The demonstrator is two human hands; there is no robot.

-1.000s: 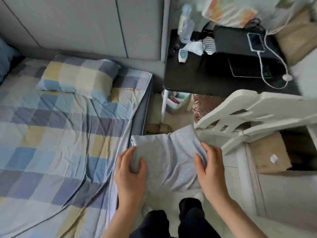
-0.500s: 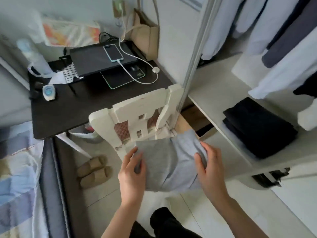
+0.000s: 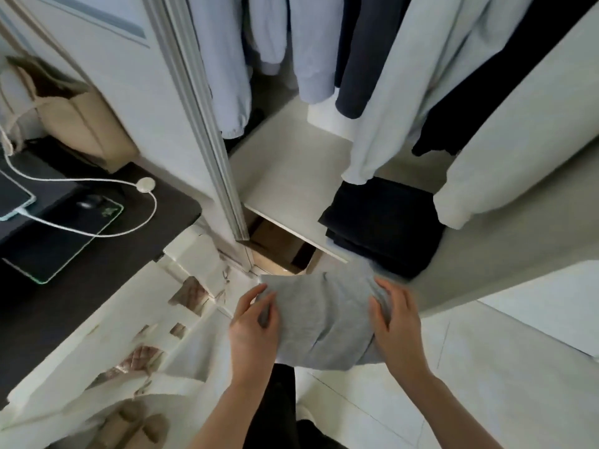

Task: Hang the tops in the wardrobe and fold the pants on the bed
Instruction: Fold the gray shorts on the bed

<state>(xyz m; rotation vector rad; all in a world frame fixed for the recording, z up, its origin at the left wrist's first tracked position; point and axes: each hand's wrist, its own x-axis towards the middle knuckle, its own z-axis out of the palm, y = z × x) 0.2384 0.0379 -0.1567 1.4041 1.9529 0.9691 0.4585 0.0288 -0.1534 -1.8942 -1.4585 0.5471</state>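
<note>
Holding folded grey pants (image 3: 321, 322) in both hands, in air, low in front of wardrobe shelf (image 3: 285, 189). Left hand (image 3: 254, 332) grip tight on left edge, right hand (image 3: 397, 322) grip tight on right edge. Folding looks done; pants not yet set down. Just past hands, folded dark pile (image 3: 385, 228) already on shelf. Farther back, hanging tops (image 3: 382, 92) already up. Bed not in view, so cannot tell what is left there.

Plain grey folded pants (image 3: 319, 322), black folded stack (image 3: 385, 228)
</note>
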